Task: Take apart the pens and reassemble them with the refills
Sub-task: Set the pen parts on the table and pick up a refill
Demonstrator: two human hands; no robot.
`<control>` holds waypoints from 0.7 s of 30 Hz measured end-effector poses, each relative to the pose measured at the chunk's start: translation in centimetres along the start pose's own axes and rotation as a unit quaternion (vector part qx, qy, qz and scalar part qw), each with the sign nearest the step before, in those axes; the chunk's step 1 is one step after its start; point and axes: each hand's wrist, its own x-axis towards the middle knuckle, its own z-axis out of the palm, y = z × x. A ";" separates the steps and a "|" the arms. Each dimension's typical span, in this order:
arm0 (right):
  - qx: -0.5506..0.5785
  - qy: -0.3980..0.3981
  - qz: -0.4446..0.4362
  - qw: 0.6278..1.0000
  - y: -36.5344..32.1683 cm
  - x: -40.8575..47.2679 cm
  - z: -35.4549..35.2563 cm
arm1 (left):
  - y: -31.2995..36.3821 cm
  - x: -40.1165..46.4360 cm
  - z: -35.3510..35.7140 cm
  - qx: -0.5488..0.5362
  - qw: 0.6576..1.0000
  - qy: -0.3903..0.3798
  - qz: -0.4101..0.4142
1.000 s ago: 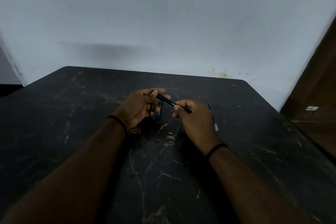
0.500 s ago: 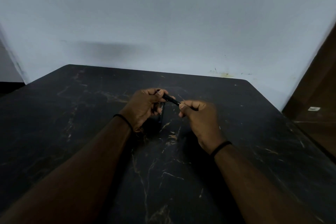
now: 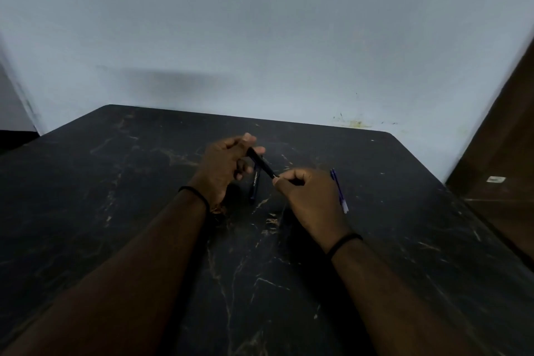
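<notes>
pen on worktop (image 3: 255,182): has some pale print down the barrel, way too small to read
sticker on brown panel (image 3: 496,179): white, can't make out any text

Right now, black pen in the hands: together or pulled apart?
Cannot tell. The black pen spans unbroken between left hand and right hand; both ends hidden.

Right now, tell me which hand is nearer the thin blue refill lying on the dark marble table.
Right. The right hand sits just beside the blue refill, which lies at its outer side. The left hand is farther, across the black pen both hands grip.
</notes>
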 end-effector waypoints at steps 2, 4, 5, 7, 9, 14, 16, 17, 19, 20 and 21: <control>-0.026 0.019 0.004 0.999 0.1 0.0 -0.2 | -0.2 0.3 -0.4 0.047 0.994 0.100 0.023; -0.063 0.026 0.016 0.998 0.0 -0.1 -0.4 | -0.5 0.5 -0.7 0.096 0.980 0.170 0.033; -0.087 0.025 0.020 0.996 0.0 -0.1 -0.4 | -0.6 0.6 -0.8 0.106 0.976 0.187 0.034; -0.133 0.018 0.026 0.991 -0.2 -0.2 -0.3 | -0.9 0.7 -0.6 0.121 0.973 0.192 0.040; -0.163 0.004 0.032 0.986 -0.5 -0.4 0.0 | -1.2 0.7 -0.4 0.155 0.970 0.180 0.046; -0.247 -0.011 0.021 0.969 -1.2 -0.3 1.2 | -1.3 0.6 -0.2 0.179 0.966 0.179 0.057; -0.260 -0.019 0.027 0.965 -1.4 0.0 1.8 | -1.2 0.5 -0.1 0.177 0.966 0.179 0.056; -0.266 -0.021 0.031 0.963 -1.5 0.3 2.0 | -1.2 0.4 -0.1 0.179 0.966 0.180 0.057; -0.271 -0.022 0.036 0.962 -1.5 0.6 2.4 | -1.2 0.4 -0.1 0.189 0.963 0.181 0.059; -0.274 -0.021 0.039 0.961 -1.6 0.8 2.6 | -1.2 0.4 -0.2 0.195 0.962 0.179 0.061; -0.278 -0.018 0.043 0.959 -1.6 0.9 2.9 | -1.2 0.5 -0.2 0.202 0.961 0.177 0.063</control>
